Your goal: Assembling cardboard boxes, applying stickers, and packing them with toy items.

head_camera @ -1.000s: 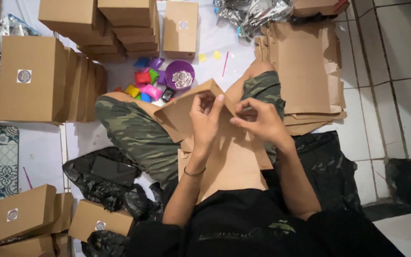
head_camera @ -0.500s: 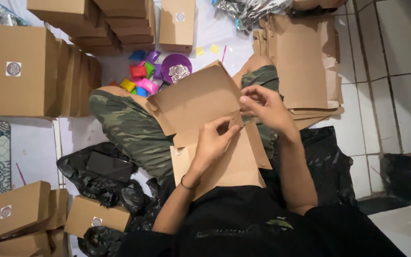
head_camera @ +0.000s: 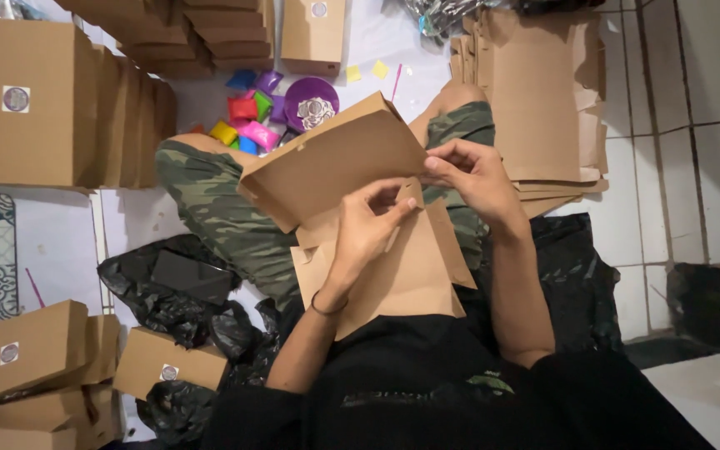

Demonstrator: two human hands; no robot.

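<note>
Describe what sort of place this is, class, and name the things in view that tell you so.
Probably a home floor used as a small packing spot. The person sits on white tiles, folding a brown cardboard box, beside a stack of flat cardboard blanks and rows of finished boxes.

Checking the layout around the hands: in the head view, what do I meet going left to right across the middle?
Row of upright brown boxes → coloured packets → purple round dish → half-folded cardboard box → left hand → right hand → stack of flat cardboard blanks → white tiled wall.
</note>
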